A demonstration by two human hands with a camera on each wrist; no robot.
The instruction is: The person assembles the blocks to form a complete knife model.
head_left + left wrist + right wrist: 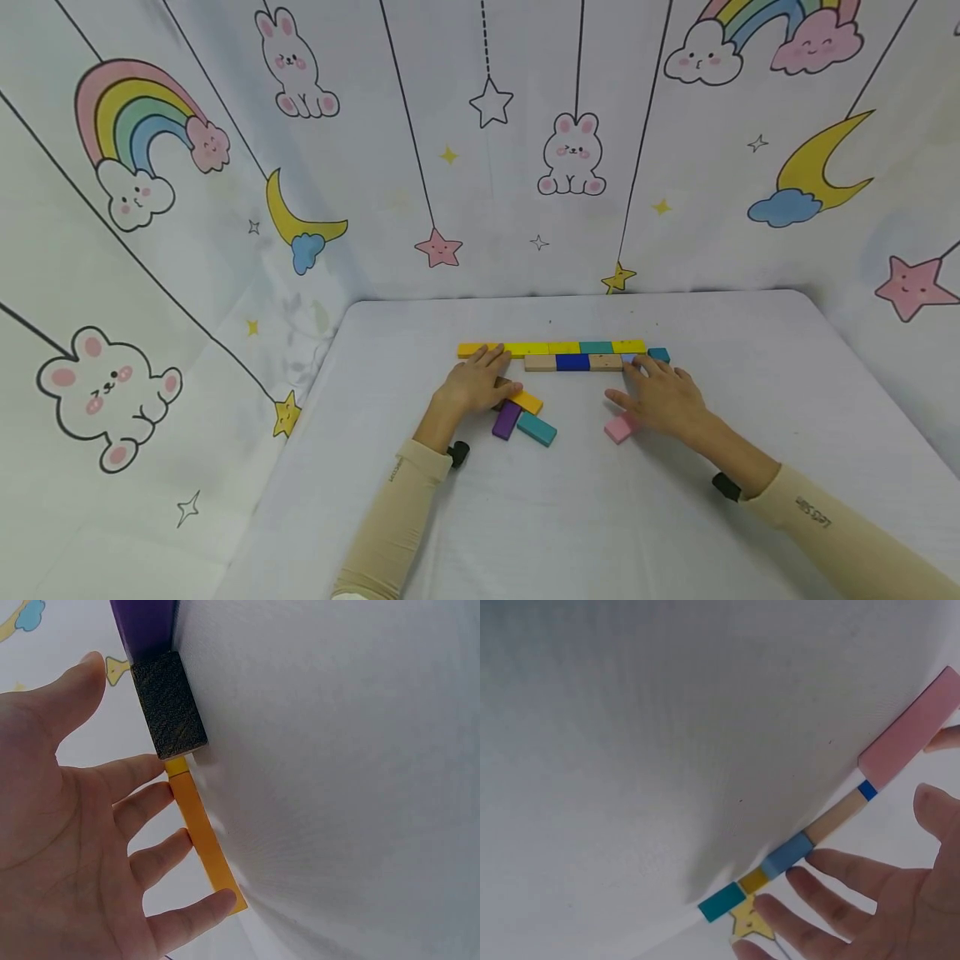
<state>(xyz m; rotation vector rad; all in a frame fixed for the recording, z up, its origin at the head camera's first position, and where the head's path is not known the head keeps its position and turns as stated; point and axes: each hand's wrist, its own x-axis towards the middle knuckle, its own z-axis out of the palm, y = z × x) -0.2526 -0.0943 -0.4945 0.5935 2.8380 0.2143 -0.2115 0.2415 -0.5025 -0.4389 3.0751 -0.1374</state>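
In the head view, a back row of blocks runs from orange (pixel 468 351) through yellow (pixel 527 348) and teal (pixel 596 347) to yellow. In front lies a shorter row: beige (pixel 540 363), dark blue (pixel 573 362), beige, then light blue (pixel 787 855). My left hand (pixel 474 387) has fingers extended, touching the back row's orange end in the left wrist view. A dark block (pixel 169 703) sits near its thumb. My right hand (pixel 666 402) spreads its fingers by the light blue block, fingertips at its side. A pink block (pixel 620 427) lies below that thumb.
Between the arms, loose purple (pixel 506 420), teal (pixel 537 429) and orange (pixel 528 402) blocks lie close together. Another teal block (pixel 658 355) stands at the right end of the rows. A white cloth covers the table (pixel 585 517); a printed curtain (pixel 495 200) hangs behind it.
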